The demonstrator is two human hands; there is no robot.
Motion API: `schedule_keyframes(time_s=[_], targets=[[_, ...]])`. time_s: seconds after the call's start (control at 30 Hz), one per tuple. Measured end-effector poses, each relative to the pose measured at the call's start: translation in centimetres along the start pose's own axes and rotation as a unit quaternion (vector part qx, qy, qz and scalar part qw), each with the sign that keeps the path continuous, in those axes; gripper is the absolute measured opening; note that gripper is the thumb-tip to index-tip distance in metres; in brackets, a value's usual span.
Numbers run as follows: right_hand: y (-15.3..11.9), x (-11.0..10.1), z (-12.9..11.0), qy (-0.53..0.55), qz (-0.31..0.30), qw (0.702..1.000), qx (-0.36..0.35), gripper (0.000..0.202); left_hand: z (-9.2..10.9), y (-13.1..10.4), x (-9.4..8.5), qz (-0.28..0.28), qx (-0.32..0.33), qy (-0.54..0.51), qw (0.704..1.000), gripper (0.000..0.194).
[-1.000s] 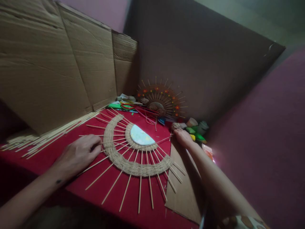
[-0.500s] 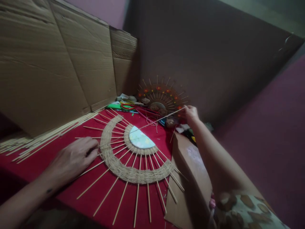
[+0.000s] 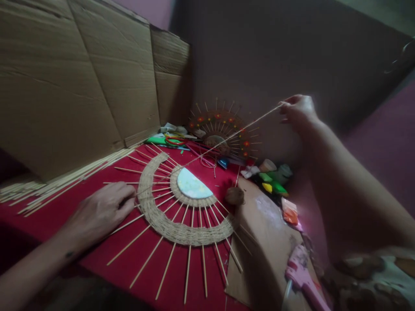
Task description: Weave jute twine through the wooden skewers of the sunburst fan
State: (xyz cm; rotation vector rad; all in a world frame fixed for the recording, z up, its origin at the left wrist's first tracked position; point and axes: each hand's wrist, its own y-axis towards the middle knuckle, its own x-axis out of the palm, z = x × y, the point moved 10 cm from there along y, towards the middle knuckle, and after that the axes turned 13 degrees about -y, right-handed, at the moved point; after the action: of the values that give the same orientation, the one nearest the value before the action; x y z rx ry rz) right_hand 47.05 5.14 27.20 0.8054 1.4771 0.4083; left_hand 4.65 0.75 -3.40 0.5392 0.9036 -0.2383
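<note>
Cardboard (image 3: 74, 82) stands folded along the far and left edges of the red cloth (image 3: 97, 255), which carries everything here. On the middle of that cloth lies the half-round woven piece (image 3: 181, 216): a pale half-disc (image 3: 193, 185) ringed by a narrow woven band, then open spokes, then a broad woven arc, beyond which bare stick ends fan out toward the near edge. Judging by this, the inner ring and the wide band are woven, while the outer lengths of the spokes remain uncovered. The left hand (image 3: 100, 211) lies flat, fingers together, pressing the left end of the arc and the sticks there. The right hand (image 3: 298, 111) is raised above the far right corner, fingertips pinched on a thin strand of twine (image 3: 227, 140) that runs taut down to the left part of the weave. A small ball of twine (image 3: 234, 195) sits at the right edge. A finished, decorated piece (image 3: 223, 131) leans at the far corner; spare sticks (image 3: 65, 183) lie along the left edge, and a pink glue gun (image 3: 301, 276) lies near the near right corner.
</note>
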Motion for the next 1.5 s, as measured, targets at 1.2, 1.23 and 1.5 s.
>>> schedule_keyframes(time_s=[1.2, 1.23, 1.5], targets=[[-31.6, 11.9, -28.2, 0.143, -0.339, 0.856, -0.363, 0.025, 0.5, 0.8, -2.4, 0.025, -0.108, -0.134, 0.985, 0.016], [-31.5, 12.1, -28.2, 0.135, -0.339, 0.858, -0.362, 0.025, 0.4, 0.8, -2.3, 0.020, -0.111, -0.136, 0.984, 0.016], [-31.8, 12.1, -27.4, 0.087, -0.356, 0.861, -0.354, 0.021, 1.5, 0.0, -1.6, -0.013, -0.107, -0.187, 0.976, 0.014]])
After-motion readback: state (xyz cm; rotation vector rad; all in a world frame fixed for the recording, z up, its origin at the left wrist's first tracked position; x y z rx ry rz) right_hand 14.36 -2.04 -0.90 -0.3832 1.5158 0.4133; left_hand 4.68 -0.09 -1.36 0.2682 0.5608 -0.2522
